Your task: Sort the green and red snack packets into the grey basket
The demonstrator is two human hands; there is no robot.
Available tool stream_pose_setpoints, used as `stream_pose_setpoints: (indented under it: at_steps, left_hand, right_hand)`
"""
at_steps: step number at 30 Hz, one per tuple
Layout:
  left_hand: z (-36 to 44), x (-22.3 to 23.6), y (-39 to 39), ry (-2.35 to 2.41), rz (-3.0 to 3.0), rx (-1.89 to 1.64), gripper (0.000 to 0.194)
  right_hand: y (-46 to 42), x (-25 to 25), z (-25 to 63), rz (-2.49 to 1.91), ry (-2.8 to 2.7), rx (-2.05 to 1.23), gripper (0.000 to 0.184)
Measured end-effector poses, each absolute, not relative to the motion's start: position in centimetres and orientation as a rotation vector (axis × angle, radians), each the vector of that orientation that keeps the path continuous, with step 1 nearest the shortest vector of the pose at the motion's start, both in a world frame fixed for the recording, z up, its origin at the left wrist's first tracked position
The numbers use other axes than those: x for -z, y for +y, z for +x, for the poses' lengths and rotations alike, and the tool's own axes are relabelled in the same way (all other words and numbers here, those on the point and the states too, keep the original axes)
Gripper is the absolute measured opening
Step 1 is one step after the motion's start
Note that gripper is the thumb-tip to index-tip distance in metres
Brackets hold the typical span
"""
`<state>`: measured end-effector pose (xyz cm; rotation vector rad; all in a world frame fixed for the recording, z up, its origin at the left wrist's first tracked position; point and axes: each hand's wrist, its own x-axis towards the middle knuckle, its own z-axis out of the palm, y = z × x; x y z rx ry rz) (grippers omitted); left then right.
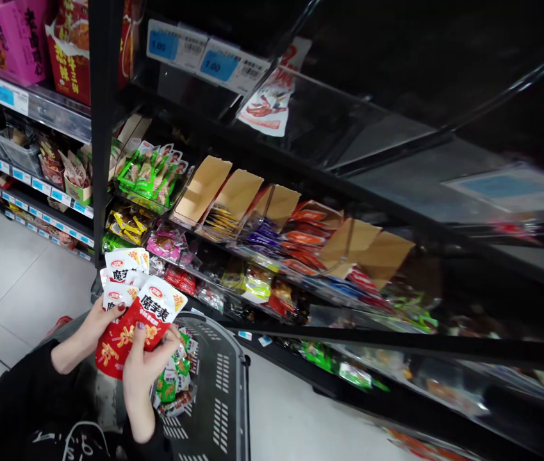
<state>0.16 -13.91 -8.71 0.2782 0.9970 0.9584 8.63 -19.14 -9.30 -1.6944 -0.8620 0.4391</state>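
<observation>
Several red-and-white snack packets [156,308] are fanned out between my two hands, above a dark shopping basket [223,371]. My left hand [97,326] is closed on the packets at their left side, thumb on the front. Over the lower right of the front packet, my right hand [149,365] grips with its thumb across the printed face. The rear packets are partly covered by the front one. Small green-and-white snack packs [175,374] lie inside the basket, partly hidden behind my right hand.
Black shelving [156,115] runs along the right, holding cardboard boxes [240,192] of snack packets and green bagged snacks [151,173]. One white-and-red packet [272,102] hangs over an upper shelf's edge. Another shelf unit with a pink box [9,38] stands left. Grey tiled floor [2,269] lies below.
</observation>
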Motion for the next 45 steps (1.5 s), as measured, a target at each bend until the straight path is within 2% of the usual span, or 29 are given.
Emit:
stream_pose_setpoints:
  at_steps: [6,11,17,22,27,32,37,40,45]
  left_hand:
    - [-0.7,8.9,-13.7,0.970,0.259,-0.892,0.043]
    - [-1.8,8.9,-13.6,0.955,0.330,-0.857,0.052]
    - [-3.2,8.8,-13.8,0.976,0.233,-0.852,0.059]
    - [-4.6,8.4,-13.9,0.954,0.254,-0.828,0.068]
    - [-5.8,8.4,-13.9,0.925,0.295,-0.779,0.068]
    - [-6.1,8.4,-14.1,0.944,0.318,-0.752,0.069]
    - [-5.5,7.5,-14.1,0.854,0.301,-0.744,0.074]
    - [-5.1,7.3,-14.1,0.809,0.303,-0.726,0.074]
    - [-4.7,8.0,-14.3,0.797,0.346,-0.728,0.075]
  right_hand:
    - [-19.2,9.1,8.8,-1.637,-0.870,-0.486,0.018]
    - [-19.8,8.5,8.7,-1.504,-0.672,-0.819,0.025]
    - [-19.4,7.5,10.7,-1.140,-0.296,-1.224,0.029]
    - [-19.8,7.3,12.9,-0.648,-0.005,-1.507,0.004]
    - [-19.9,7.3,12.8,-0.290,0.240,-1.533,0.014]
    - [-18.7,6.2,13.2,-0.408,0.267,-1.501,0.016]
    - [-18.3,5.8,13.1,-0.580,0.023,-1.592,0.012]
    - [-18.2,6.5,11.6,-0.811,-0.166,-1.605,0.015]
    - [-18.2,8.0,9.7,-1.381,-0.606,-1.193,0.016]
